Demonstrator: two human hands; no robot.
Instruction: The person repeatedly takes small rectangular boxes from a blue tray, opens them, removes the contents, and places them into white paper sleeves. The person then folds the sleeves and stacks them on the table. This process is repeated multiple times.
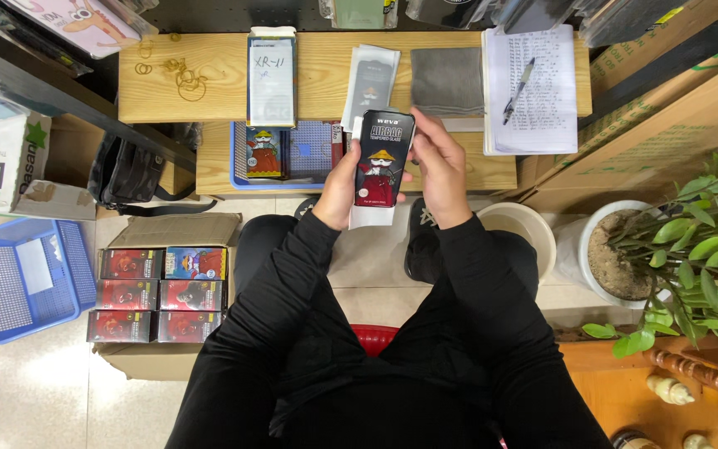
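Observation:
A slim black package with a cartoon figure in a hat (384, 160) is held upright in front of me, over a white sleeve showing below it. My left hand (338, 187) grips its left edge and lower part. My right hand (440, 170) holds its right edge, fingers curled around the top corner. Both arms wear black sleeves. Below are my legs in black and a red stool seat (373, 337).
A wooden bench (218, 79) carries a white flat package (271, 79), a grey cloth (447, 81), a written sheet with a pen (533, 83) and rubber bands (180, 75). Blue baskets (31, 278) (292, 154), stacked boxes (158, 295), a white bucket (521, 229) and a potted plant (691, 241) surround me.

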